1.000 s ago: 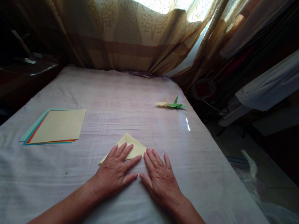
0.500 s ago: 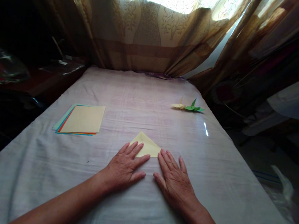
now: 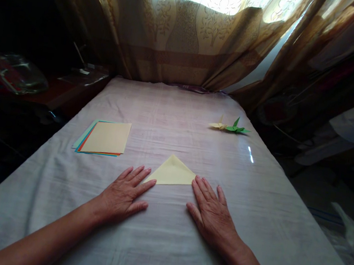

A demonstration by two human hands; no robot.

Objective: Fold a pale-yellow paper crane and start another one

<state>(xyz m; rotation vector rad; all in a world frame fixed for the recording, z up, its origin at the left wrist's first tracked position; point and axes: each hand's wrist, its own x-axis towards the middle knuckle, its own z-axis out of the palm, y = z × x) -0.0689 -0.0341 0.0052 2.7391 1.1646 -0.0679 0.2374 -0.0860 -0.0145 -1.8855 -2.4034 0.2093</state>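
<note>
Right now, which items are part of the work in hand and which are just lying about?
In hand: left hand; right hand; yellow folded triangle, between both hands' fingertips.
Lying about: coloured paper stack; yellow paper crane; green paper crane; curtain.

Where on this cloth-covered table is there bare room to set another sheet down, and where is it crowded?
Bare cloth runs from the paper stack across to the two origami cranes, and back to the curtain. The right edge below the cranes is bare too. It is crowded near the front, where the left hand and right hand lie flat beside the folded yellow triangle.
</note>
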